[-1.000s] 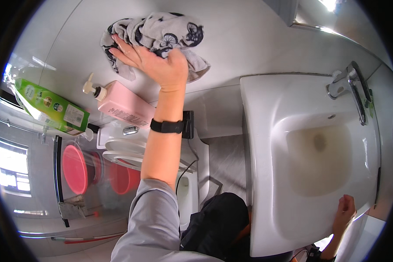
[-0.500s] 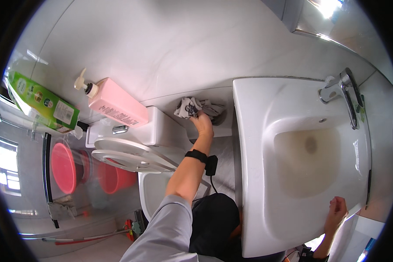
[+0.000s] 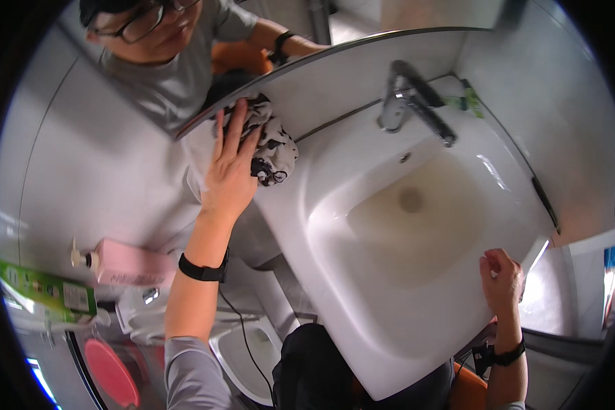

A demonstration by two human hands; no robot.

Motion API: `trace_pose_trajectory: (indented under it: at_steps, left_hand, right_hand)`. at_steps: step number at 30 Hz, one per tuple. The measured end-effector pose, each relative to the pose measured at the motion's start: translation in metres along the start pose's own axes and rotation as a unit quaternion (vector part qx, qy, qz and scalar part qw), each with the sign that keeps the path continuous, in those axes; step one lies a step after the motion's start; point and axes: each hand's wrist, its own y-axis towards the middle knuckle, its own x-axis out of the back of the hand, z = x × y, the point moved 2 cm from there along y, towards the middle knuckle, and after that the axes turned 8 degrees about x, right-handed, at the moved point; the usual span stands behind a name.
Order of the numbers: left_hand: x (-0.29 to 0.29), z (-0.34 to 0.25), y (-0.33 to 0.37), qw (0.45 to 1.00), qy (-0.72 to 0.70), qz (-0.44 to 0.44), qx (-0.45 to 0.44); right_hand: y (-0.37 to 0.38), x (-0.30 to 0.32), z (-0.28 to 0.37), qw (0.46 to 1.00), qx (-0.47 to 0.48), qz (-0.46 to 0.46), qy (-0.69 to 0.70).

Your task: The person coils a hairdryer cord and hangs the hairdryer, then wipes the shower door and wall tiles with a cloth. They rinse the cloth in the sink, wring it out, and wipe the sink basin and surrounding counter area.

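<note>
My left hand (image 3: pixel 229 174) has a grey-and-white cloth (image 3: pixel 277 152) with dark patches under its stretched fingers. It presses the cloth against the wall at the sink's back left corner, just under the mirror's lower edge. Part of the cloth bunches out to the right of the fingers. My right hand (image 3: pixel 502 280) hangs over the right front rim of the white sink (image 3: pixel 345 318), fingers curled in, with nothing visible in them. Cloudy water stands in the basin. Behind it rises a chrome faucet (image 3: pixel 415 99).
A mirror (image 3: pixel 184 89) above the sink reflects a person. On the left are a pink pump bottle (image 3: pixel 133 263) on the toilet tank, a green package (image 3: pixel 48 290), a toilet (image 3: pixel 249 355) with its lid raised and a red basin (image 3: pixel 113 369). A cable hangs beside my left forearm.
My left hand has lifted the cloth from the low gap beside the toilet tank up to the wall under the mirror. The view has turned toward the sink and mirror. My right hand stays by the rim.
</note>
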Motion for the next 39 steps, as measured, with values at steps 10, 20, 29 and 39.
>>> trace_pose_trajectory:
  at_steps: [10,20,29,39]
  left_hand:
    - [-0.042,-0.105,0.125,0.97,0.115,-0.032,-0.213]
    - [0.018,-0.019,0.008,0.978,0.164,0.103,-0.076]
    - [-0.016,-0.123,0.153,0.991,-0.025,0.02,-0.126]
    - [-0.012,-0.045,0.052,0.981,0.079,0.166,-0.061]
  right_hand:
    - [-0.005,0.004,0.002,1.0,0.001,-0.008,0.011]
    - [-0.001,0.011,-0.002,0.999,0.016,-0.009,0.042]
    - [-0.005,0.012,-0.008,0.999,0.02,-0.003,0.042]
    - [-0.011,0.008,-0.018,0.999,0.015,-0.028,0.039]
